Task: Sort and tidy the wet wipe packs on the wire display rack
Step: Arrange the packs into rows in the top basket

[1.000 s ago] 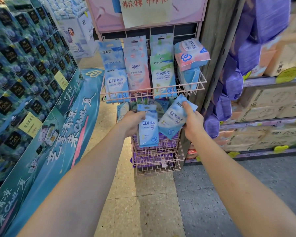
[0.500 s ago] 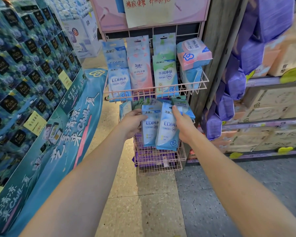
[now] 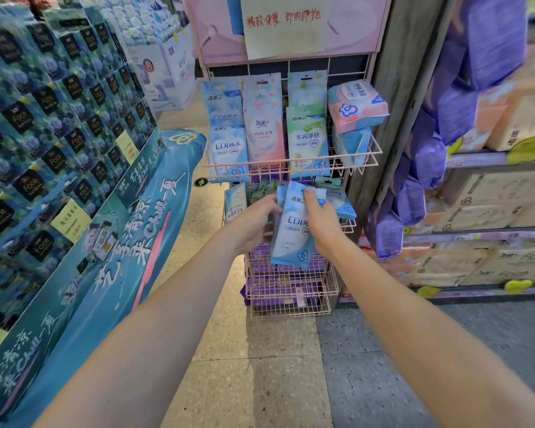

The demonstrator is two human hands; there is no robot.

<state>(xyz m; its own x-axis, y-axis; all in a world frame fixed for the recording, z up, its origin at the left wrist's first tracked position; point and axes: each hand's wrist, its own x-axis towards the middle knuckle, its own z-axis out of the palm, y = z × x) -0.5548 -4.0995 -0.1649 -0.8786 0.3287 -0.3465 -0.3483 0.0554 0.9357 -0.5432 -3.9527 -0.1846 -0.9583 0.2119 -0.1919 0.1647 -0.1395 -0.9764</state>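
Holding a blue pack [image 3: 292, 236] upright just in front of the wire rack [image 3: 349, 225], pinching its top with the right hand [image 3: 322, 225] and gripping its left edge with the left hand [image 3: 254, 225], seemingly squaring matching packs into one stack. Probably aiming for the face-out rows of packs [image 3: 306, 140] above both hands.

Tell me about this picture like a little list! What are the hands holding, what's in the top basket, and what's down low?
Place: shop aisle, pink wire rack
Left hand: holds the blue EDI packs from the left
Right hand: thumb pinches the packs near the top
Top basket: blue pack, pink pack, green pack, pink bundle
Bottom baskets: purple packs
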